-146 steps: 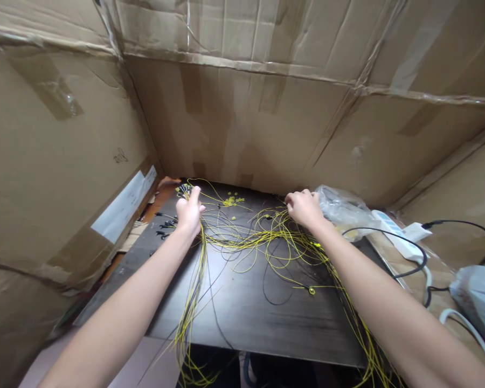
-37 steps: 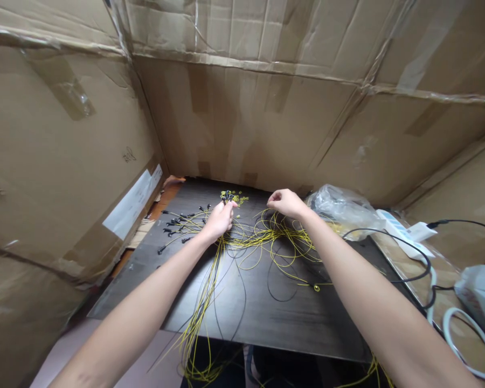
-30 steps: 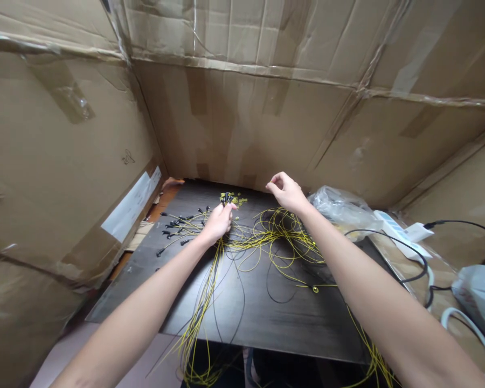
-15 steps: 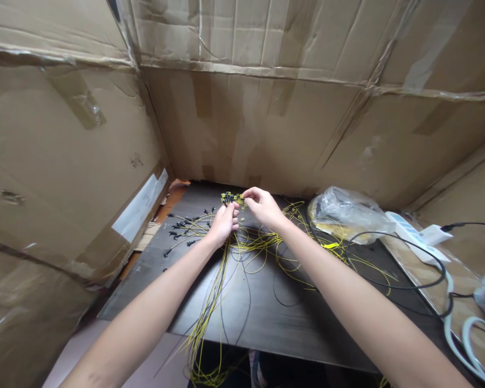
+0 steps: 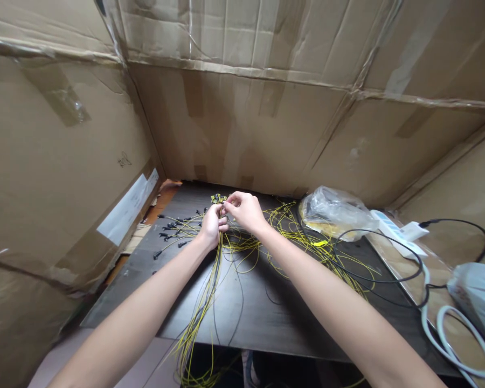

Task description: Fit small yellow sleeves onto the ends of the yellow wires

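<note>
My left hand (image 5: 213, 223) is closed round a bundle of thin yellow and black wires (image 5: 204, 302), which hangs down over the table's front edge. Above its thumb stick up the wires' black connector ends, several with small yellow caps (image 5: 217, 199). Touching these ends from the right, my right hand (image 5: 244, 210) has its thumb and forefinger pinched together. Whatever lies in that pinch is too small and too covered to make out. Left of the left hand, several wires with black connectors (image 5: 170, 229) lie fanned out on the dark table (image 5: 125, 291).
Loose yellow wires (image 5: 283, 231) spread to the right under my right forearm. A clear plastic bag (image 5: 331, 210) lies at the back right, beside a white power strip (image 5: 396, 231) and looped black cable (image 5: 420, 269). Cardboard walls (image 5: 226, 124) enclose the table's back and sides.
My right hand has moved left from the small yellow pieces on the table to the connector ends at my left hand. The whole view has shifted slightly.
</note>
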Action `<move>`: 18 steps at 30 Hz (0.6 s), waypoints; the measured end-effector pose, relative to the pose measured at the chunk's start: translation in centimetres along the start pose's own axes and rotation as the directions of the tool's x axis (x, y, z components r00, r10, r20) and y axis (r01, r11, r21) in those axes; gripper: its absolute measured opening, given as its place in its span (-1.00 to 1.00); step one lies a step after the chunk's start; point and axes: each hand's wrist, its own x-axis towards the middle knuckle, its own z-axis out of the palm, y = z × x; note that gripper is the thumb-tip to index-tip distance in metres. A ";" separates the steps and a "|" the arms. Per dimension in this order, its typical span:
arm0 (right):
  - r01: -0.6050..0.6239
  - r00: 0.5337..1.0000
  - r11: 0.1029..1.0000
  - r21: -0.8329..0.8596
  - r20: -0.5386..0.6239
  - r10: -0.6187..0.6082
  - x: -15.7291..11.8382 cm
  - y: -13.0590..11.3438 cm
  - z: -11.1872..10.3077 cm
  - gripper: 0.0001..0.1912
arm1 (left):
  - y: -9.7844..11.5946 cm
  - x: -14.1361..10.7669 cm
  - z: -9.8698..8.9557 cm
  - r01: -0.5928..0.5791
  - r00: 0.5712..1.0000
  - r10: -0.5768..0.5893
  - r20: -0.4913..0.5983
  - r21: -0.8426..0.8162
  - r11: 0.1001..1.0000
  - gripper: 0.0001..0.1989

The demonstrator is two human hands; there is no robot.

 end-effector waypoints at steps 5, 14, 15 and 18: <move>0.202 0.979 0.978 -0.047 0.020 -0.202 -0.7 0.1 0.8 -0.79 | -0.2 0.1 0.1 -0.015 1.000 0.014 -0.027 -0.019 1.000 -0.76; 0.187 0.974 0.922 -0.339 0.185 -0.130 -1.2 -0.2 -1.5 -0.66 | 0.5 1.0 -0.3 -0.050 0.984 0.037 -0.176 -0.073 0.996 -0.81; 0.216 0.969 0.872 -0.440 0.204 -0.137 -0.9 0.0 -2.4 -0.71 | 0.8 1.2 -0.5 -0.063 0.979 0.044 -0.199 -0.090 0.994 -0.81; 0.227 0.973 0.739 -0.635 0.175 -0.149 0.5 1.4 -5.3 -0.80 | 1.8 1.6 -1.3 -0.088 0.965 0.050 -0.258 -0.141 0.986 -0.79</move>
